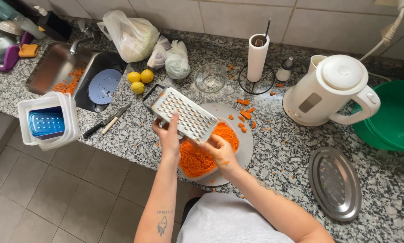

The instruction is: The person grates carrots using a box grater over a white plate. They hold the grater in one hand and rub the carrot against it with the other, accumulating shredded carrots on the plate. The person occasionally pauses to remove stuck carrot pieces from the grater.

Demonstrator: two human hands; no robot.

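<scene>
Head view, left to right: our left hand (168, 135) fingers wrapped round flat metal grater (184, 114), tilted over clear plastic bowl (208, 155) on round grey board (244, 144). Right hand (220, 150) fingers curled beneath grater; carrot piece not visible, can't tell. Bowl mostly full of orange shreds (197, 159); grating looks nearly done.

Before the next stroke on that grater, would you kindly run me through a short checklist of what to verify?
1. Left hand steadies the flat metal grater: ok, its fingers lie on the face.
2. Right hand presses at the grater's lower edge: ok; any carrot piece in it is hidden, cannot tell.
3. Grater sits over the container of grated carrot: ok, shreds land inside.
4. Container rests on the round board: ok, though it lies near the counter edge.
5. Knives lie away from both hands: ok.
6. Counter free of scraps: not ok, carrot bits lie beyond the board.
</scene>
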